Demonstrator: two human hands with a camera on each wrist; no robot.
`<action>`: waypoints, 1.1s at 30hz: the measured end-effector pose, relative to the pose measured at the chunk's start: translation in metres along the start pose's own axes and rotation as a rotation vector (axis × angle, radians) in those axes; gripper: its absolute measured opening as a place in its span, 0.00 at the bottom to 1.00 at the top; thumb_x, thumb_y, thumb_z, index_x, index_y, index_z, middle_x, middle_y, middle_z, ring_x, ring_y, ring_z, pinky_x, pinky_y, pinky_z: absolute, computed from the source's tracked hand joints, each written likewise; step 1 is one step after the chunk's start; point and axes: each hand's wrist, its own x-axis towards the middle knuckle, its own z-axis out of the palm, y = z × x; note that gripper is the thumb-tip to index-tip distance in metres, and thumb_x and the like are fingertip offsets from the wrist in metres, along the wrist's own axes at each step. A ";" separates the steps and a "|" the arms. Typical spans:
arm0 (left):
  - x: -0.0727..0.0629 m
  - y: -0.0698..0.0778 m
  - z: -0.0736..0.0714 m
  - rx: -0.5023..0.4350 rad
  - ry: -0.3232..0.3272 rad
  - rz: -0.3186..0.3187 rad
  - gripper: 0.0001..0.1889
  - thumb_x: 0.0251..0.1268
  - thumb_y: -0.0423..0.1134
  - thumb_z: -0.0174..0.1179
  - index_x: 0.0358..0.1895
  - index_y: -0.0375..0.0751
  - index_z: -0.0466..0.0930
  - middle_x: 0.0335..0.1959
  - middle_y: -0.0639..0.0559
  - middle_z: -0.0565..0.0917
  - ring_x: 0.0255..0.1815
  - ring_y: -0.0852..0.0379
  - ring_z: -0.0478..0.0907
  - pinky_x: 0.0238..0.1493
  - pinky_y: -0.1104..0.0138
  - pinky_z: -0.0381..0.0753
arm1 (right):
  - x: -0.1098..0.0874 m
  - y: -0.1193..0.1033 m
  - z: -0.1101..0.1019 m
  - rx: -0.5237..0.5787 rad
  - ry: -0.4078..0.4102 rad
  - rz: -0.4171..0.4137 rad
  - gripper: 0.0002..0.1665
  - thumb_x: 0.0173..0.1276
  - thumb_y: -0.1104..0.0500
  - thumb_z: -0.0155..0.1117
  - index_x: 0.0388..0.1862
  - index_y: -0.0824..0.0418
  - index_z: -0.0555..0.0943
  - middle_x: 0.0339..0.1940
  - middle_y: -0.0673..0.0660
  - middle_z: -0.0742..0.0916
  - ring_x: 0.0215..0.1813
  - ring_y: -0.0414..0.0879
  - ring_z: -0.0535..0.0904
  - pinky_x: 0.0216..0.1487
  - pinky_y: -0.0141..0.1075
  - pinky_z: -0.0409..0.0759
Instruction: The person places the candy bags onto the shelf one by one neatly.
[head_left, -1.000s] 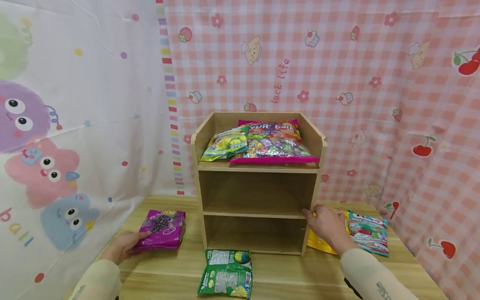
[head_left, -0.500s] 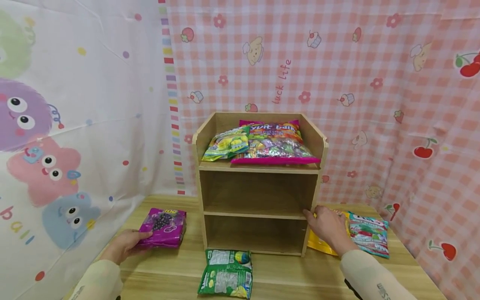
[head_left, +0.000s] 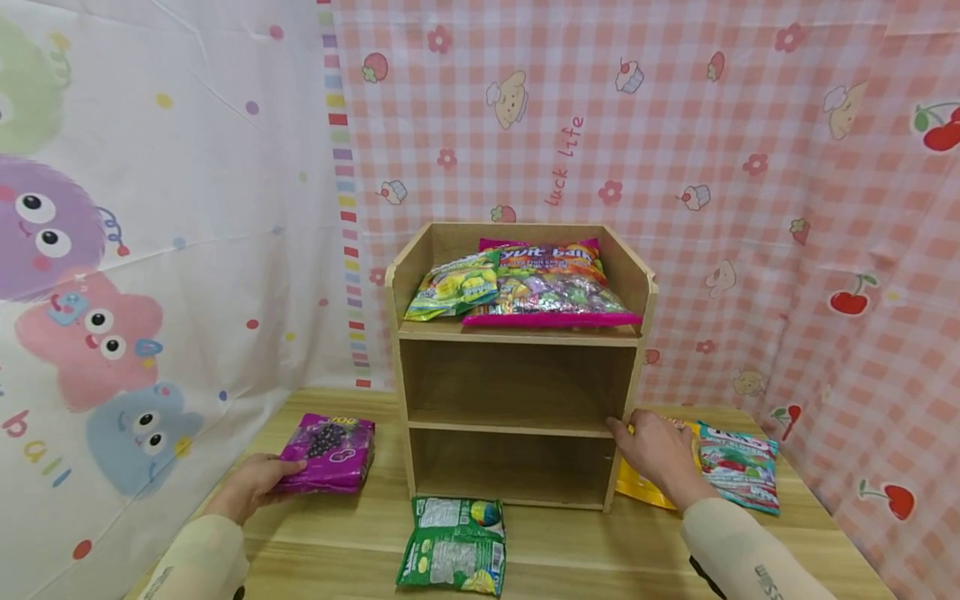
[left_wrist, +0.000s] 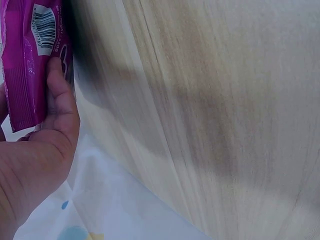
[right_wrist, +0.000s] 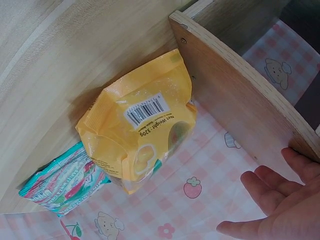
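My left hand (head_left: 253,483) grips the near left edge of a purple candy bag (head_left: 333,454) with dark grapes on its front. In the left wrist view, fingers lie along the barcode side of that purple bag (left_wrist: 31,55). Beside the wooden shelf (head_left: 517,429), my right hand (head_left: 660,450) is at the right side panel, fingers extended. The right wrist view has this hand (right_wrist: 280,202) near the side panel (right_wrist: 245,85), holding nothing; contact is hard to tell. A yellow candy bag (right_wrist: 140,117) stands by the panel, partly hidden by the hand in the head view.
Leaning by the yellow bag is a teal candy bag (head_left: 738,471). A green bag (head_left: 453,546) lies before the shelf. On the top shelf rest a yellow-green bag (head_left: 456,287) and a large pink-edged candy bag (head_left: 551,287). Patterned curtains (head_left: 570,108) enclose the table (head_left: 330,542).
The purple bag and left hand have shifted slightly up and to the right in the head view. My right hand stays by the shelf's side panel.
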 end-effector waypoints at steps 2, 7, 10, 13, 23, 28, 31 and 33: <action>0.000 0.001 0.000 0.007 0.003 0.003 0.36 0.71 0.34 0.57 0.64 0.06 0.48 0.29 0.47 0.79 0.28 0.59 0.79 0.41 0.62 0.84 | 0.000 0.000 0.000 -0.001 -0.001 -0.001 0.24 0.76 0.44 0.51 0.26 0.60 0.73 0.20 0.54 0.76 0.35 0.56 0.79 0.59 0.73 0.51; -0.001 0.003 0.001 0.057 0.011 0.003 0.32 0.71 0.37 0.58 0.61 0.09 0.57 0.28 0.50 0.79 0.29 0.59 0.79 0.45 0.57 0.83 | -0.001 0.000 -0.001 0.003 -0.005 -0.006 0.25 0.76 0.43 0.51 0.27 0.60 0.73 0.21 0.54 0.76 0.36 0.57 0.79 0.59 0.73 0.50; -0.001 0.004 0.002 0.061 0.019 -0.005 0.29 0.71 0.40 0.57 0.57 0.13 0.62 0.27 0.51 0.79 0.28 0.59 0.80 0.47 0.54 0.82 | 0.000 -0.001 -0.001 0.004 -0.005 -0.008 0.25 0.76 0.43 0.50 0.28 0.61 0.74 0.21 0.53 0.77 0.37 0.58 0.79 0.59 0.74 0.49; -0.001 0.005 0.004 0.041 0.026 -0.018 0.25 0.71 0.41 0.58 0.53 0.18 0.64 0.26 0.52 0.79 0.28 0.58 0.80 0.49 0.52 0.81 | 0.000 -0.001 -0.002 0.005 -0.007 -0.010 0.25 0.76 0.43 0.50 0.28 0.61 0.74 0.22 0.53 0.77 0.38 0.58 0.80 0.59 0.74 0.49; -0.002 0.005 0.009 0.058 0.029 -0.042 0.27 0.71 0.43 0.58 0.52 0.16 0.63 0.26 0.49 0.79 0.28 0.58 0.79 0.50 0.49 0.80 | 0.000 -0.001 -0.002 0.011 -0.012 0.001 0.25 0.76 0.43 0.51 0.29 0.62 0.75 0.23 0.53 0.78 0.42 0.62 0.80 0.60 0.76 0.46; -0.002 0.004 0.011 0.065 0.034 -0.042 0.24 0.71 0.39 0.59 0.51 0.16 0.64 0.26 0.49 0.77 0.28 0.57 0.77 0.46 0.52 0.83 | 0.000 -0.001 -0.001 0.016 -0.006 0.000 0.24 0.76 0.43 0.51 0.28 0.61 0.74 0.22 0.53 0.77 0.40 0.61 0.80 0.60 0.75 0.47; -0.001 0.004 0.011 0.076 0.040 -0.040 0.27 0.71 0.39 0.58 0.53 0.13 0.63 0.26 0.49 0.77 0.27 0.58 0.77 0.43 0.56 0.82 | 0.000 0.000 0.000 0.018 -0.006 -0.001 0.24 0.76 0.43 0.51 0.28 0.61 0.75 0.22 0.53 0.78 0.41 0.61 0.80 0.60 0.76 0.47; -0.001 0.004 0.011 0.076 0.047 -0.040 0.28 0.70 0.39 0.58 0.55 0.12 0.62 0.25 0.50 0.77 0.26 0.58 0.76 0.41 0.59 0.82 | 0.000 0.000 0.000 0.018 -0.005 -0.001 0.24 0.76 0.43 0.51 0.29 0.62 0.75 0.23 0.53 0.78 0.41 0.62 0.80 0.59 0.76 0.47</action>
